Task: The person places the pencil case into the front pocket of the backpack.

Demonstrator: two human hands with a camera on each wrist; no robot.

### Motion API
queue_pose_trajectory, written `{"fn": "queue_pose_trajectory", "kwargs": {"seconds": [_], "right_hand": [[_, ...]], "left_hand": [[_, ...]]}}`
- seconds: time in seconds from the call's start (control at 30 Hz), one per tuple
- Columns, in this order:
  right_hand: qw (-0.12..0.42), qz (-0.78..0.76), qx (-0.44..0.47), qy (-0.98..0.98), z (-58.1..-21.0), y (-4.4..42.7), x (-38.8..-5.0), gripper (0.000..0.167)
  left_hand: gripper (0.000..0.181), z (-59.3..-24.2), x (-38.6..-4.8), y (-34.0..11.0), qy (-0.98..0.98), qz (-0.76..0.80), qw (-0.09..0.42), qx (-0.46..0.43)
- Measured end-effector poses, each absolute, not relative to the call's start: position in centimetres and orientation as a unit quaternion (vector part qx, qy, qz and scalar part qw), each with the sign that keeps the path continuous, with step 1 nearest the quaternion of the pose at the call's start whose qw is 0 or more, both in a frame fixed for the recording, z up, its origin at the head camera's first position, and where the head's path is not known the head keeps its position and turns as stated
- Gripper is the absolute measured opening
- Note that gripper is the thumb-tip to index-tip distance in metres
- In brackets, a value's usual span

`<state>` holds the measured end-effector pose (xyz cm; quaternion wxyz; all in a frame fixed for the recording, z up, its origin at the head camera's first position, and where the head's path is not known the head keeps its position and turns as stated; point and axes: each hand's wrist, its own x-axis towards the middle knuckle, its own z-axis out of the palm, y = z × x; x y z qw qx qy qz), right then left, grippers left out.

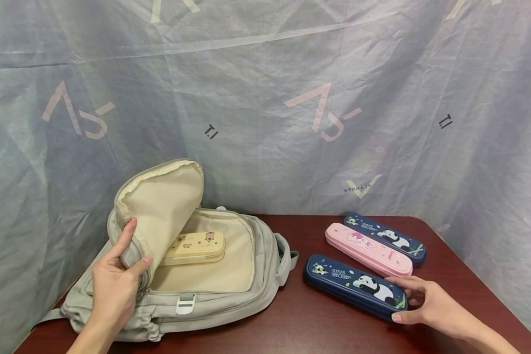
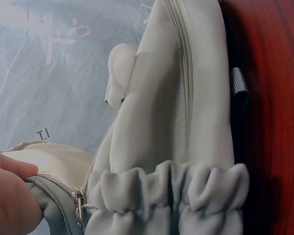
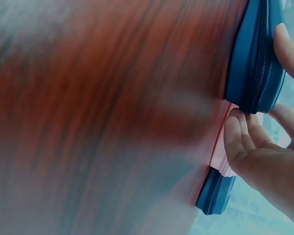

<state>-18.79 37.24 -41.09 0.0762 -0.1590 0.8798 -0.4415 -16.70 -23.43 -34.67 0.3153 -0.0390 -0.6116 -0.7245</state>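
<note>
On the left, a light grey backpack point(image 1: 265, 275) lies on its back with its cream-lined compartment unzipped. My left hand point(image 1: 112, 282) pinches the edge of the raised flap point(image 1: 170, 196) between thumb and fingers; the left wrist view shows the thumb and zipper pull point(image 2: 79, 203) there. Inside the compartment rests a yellow pencil case point(image 1: 203, 248), partly hidden by the flap. At the right, my right hand point(image 1: 438, 307) holds the right end of a navy panda pencil case point(image 1: 349, 282), thumb on its near side and fingers round the far side. That case still touches the table.
Behind the held case lie a pink rabbit pencil case point(image 1: 367, 248) and another navy panda case point(image 1: 382, 233), side by side. The dark red table point(image 1: 292, 322) meets a hanging grey cloth point(image 1: 265, 162) at the back. A strap loop point(image 1: 287, 255) sticks out from the backpack's right end.
</note>
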Motion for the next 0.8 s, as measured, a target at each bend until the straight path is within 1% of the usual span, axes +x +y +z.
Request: {"fn": "queue_pose_trajectory", "kwargs": {"seconds": [0.1,0.33,0.63,0.8], "right_hand": [[0.081,-0.443,-0.162,0.878,-41.1,37.5,-18.9,0.074],[0.082,-0.438,-0.162,0.880,-40.9,37.9,-18.9,0.080],[0.081,-0.466,-0.199,0.859,-41.3,38.2,-19.4,0.070],[0.106,-0.470,-0.175,0.859,-41.2,38.5,-19.5,0.077]], "left_hand": [[0.082,-34.6,-16.8,-23.4,-0.613,-0.724,0.315,-0.036],[0.083,-34.5,-17.1,-23.2,-0.622,-0.716,0.316,-0.029],[0.084,-34.4,-17.3,-23.1,-0.619,-0.718,0.318,-0.025],[0.084,-34.4,-17.5,-22.9,-0.616,-0.720,0.320,-0.026]]}}
